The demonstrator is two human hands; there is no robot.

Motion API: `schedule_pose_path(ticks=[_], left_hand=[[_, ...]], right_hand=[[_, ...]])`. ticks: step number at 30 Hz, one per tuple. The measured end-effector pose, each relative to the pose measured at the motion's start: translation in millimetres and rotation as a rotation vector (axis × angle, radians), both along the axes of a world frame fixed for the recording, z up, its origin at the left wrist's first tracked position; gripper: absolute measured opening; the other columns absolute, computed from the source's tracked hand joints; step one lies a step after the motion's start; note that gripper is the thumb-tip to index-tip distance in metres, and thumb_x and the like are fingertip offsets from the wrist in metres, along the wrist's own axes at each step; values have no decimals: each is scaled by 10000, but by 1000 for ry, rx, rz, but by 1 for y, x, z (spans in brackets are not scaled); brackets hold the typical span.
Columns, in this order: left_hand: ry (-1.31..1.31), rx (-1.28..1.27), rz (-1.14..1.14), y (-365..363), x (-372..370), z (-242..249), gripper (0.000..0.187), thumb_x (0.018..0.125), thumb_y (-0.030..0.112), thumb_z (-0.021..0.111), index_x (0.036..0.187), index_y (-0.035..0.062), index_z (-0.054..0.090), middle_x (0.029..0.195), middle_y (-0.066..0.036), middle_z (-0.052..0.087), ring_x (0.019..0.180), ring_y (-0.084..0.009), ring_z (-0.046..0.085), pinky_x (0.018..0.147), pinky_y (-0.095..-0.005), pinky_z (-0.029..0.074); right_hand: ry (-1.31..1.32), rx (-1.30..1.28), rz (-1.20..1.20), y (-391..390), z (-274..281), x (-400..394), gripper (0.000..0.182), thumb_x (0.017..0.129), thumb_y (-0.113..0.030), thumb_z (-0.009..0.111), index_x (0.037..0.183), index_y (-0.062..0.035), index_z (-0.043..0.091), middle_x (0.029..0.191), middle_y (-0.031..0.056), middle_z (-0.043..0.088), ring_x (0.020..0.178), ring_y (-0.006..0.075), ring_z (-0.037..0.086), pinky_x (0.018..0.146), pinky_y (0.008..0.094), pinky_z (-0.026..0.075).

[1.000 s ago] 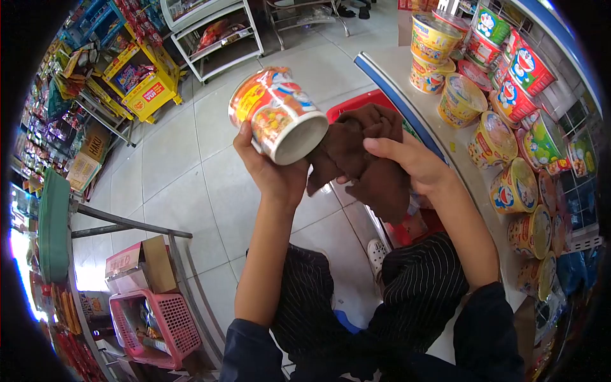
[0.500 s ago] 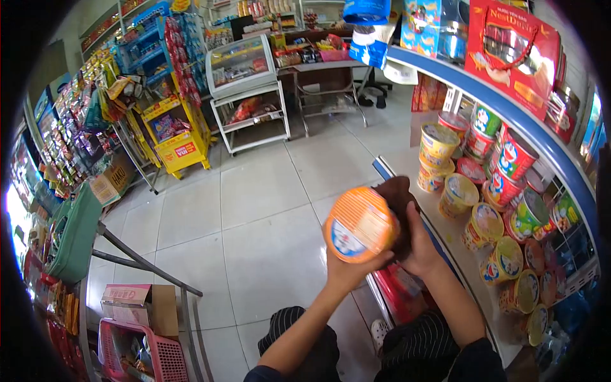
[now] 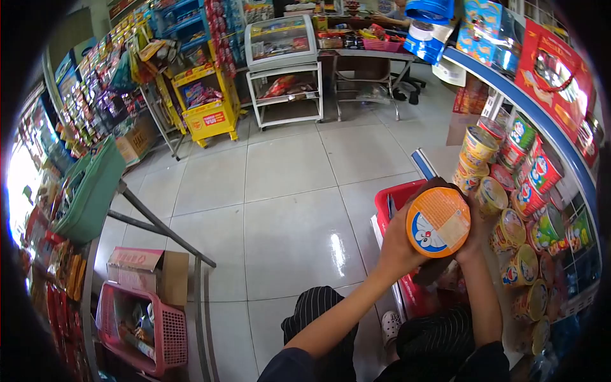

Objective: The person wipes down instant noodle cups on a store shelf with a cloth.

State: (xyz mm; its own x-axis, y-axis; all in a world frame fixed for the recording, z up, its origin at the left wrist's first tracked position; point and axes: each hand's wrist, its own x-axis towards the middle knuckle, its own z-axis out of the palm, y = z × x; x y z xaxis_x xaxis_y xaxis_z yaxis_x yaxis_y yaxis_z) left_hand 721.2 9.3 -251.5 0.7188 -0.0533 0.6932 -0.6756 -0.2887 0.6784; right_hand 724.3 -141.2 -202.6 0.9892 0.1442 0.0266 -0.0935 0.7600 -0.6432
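An orange-lidded noodle cup (image 3: 439, 223) with a blue-and-white cartoon face on its lid is held up in front of me, lid toward the camera. My left hand (image 3: 401, 245) is wrapped round its left side. On the other side, my right hand (image 3: 472, 235) presses a dark brown cloth (image 3: 431, 274) against the cup; its fingers are partly hidden behind the cup. Close by on the right, several yellow noodle cups (image 3: 509, 229) stand on the shelf, with red and green cups (image 3: 538, 178) stacked behind them.
Below my hands is a red container (image 3: 385, 202). A blue-edged upper shelf (image 3: 490, 79) carries a red gift bag (image 3: 552, 83). At left are a green basket (image 3: 89, 197), a metal-legged stand (image 3: 143, 216), a cardboard box (image 3: 172, 280) and a pink basket (image 3: 172, 337). A glass display case (image 3: 280, 44) stands ahead.
The cup has moved right and slightly down in view, and both hands now close round it from either side. My view has turned a little left, revealing the red container.
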Motion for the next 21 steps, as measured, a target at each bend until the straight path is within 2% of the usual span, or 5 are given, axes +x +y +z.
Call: schedule_pose_path(ticks=[4, 6, 13, 20, 21], left_hand=[[132, -195, -2, 9, -6, 27, 872, 500, 300, 840, 1184, 19, 378, 1085, -147, 526, 995, -252, 544, 828, -341, 450], [376, -331, -49, 22, -12, 51, 853, 497, 306, 843, 1162, 9, 399, 1030, -138, 574, 947, -229, 577, 810, -321, 462], [209, -816, -263, 65, 15, 3, 643, 791, 482, 559, 1160, -24, 410, 1129, -119, 517, 1022, -196, 526, 854, -311, 444], [435, -986, -319, 66, -5, 8, 684, 821, 560, 416, 1180, -21, 383, 1132, -129, 513, 990, -221, 549, 844, -358, 465], [386, -1068, -513, 79, 17, -45, 666, 827, 551, 400, 1177, -16, 389, 1130, -129, 516, 983, -225, 552, 841, -362, 466]], right_hand=[[-55, -253, -18, 6, -10, -10, 453, 888, -417, 416, 1158, -60, 488, 1114, 74, 555, 1036, 187, 525, 903, 334, 413], [-122, -179, 228, -8, -26, -5, 441, 901, -342, 408, 1239, -58, 413, 1206, 78, 497, 1113, 190, 470, 948, 345, 373], [2, -308, 99, 19, -15, -26, 449, 906, -324, 396, 1248, -33, 406, 1224, 102, 489, 1106, 213, 482, 957, 347, 372], [-106, -336, -15, 17, 6, -32, 458, 911, -336, 383, 1253, -32, 396, 1225, 100, 483, 1117, 210, 472, 968, 345, 359], [-124, -348, -56, 16, 7, -35, 464, 912, -342, 378, 1256, -30, 391, 1232, 101, 477, 1122, 210, 467, 971, 346, 355]])
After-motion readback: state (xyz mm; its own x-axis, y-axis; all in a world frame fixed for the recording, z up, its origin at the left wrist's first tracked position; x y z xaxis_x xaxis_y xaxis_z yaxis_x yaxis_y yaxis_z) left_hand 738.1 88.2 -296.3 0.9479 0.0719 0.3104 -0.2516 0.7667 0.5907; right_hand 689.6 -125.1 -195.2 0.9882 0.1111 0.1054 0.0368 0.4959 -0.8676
